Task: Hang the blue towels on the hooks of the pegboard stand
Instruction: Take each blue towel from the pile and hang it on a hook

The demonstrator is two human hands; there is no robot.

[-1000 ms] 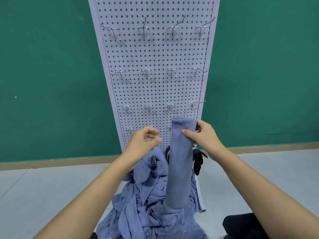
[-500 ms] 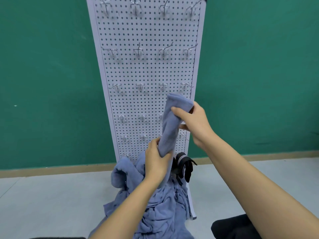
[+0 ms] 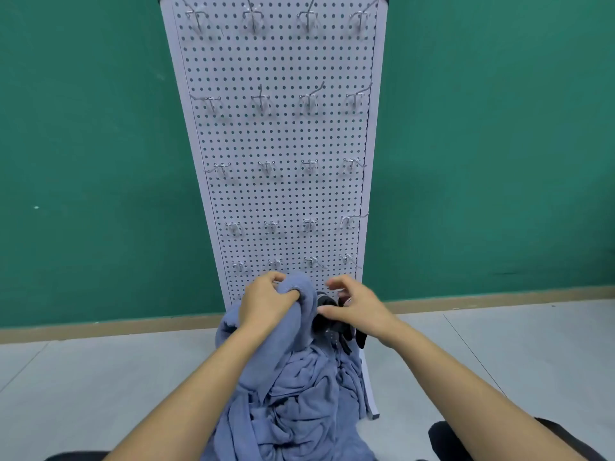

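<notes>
Blue cloth is all down low: the towels (image 3: 299,394) lie in a heap at the foot of the pegboard (image 3: 283,134), and every hook (image 3: 309,101) I can see is bare. By my reckoning nothing is hung yet, so the whole job is left. The left hand (image 3: 268,306) has its fingers clenched round a bunched fold at the top of the heap, raised just in front of the lowest hooks. The right hand (image 3: 354,311) hovers just beside it, fingers loosely spread and holding nothing, above a black thing (image 3: 327,324) I can't make out.
</notes>
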